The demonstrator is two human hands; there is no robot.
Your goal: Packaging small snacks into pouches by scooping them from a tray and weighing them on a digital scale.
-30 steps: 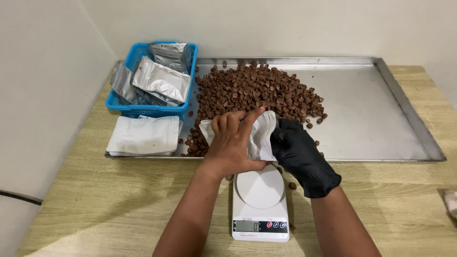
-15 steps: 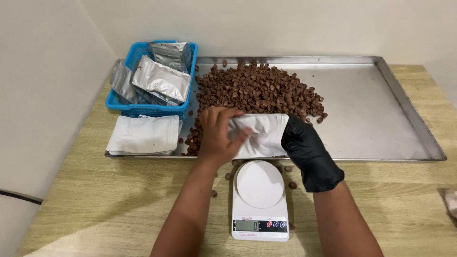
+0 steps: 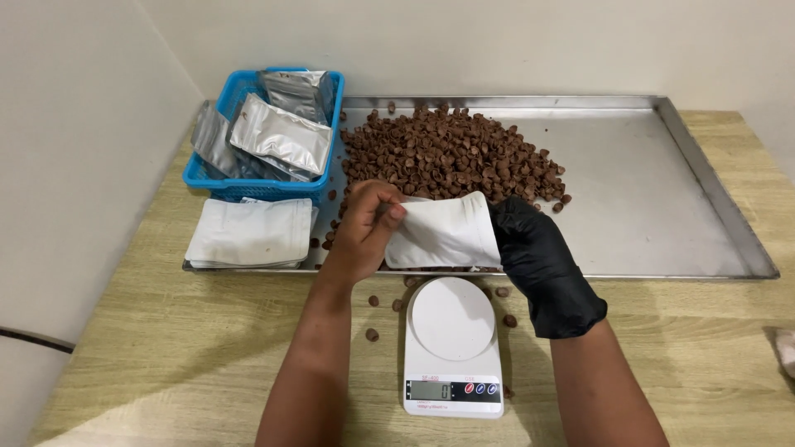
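Fingers [image 3: 389,213] of bare left hand [image 3: 364,232] pinched on white pouch [image 3: 443,236], gloved right hand [image 3: 534,248] clamping opposite edge; light, floppy, slick, best held by edges.

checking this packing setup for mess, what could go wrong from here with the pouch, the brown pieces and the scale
Both hands, the bare left hand and gloved right hand, hold the white pouch above the tray's front rim, so pieces could drop onto the table. Loose brown pieces already lie beside the scale; one on its platform might skew a reading.
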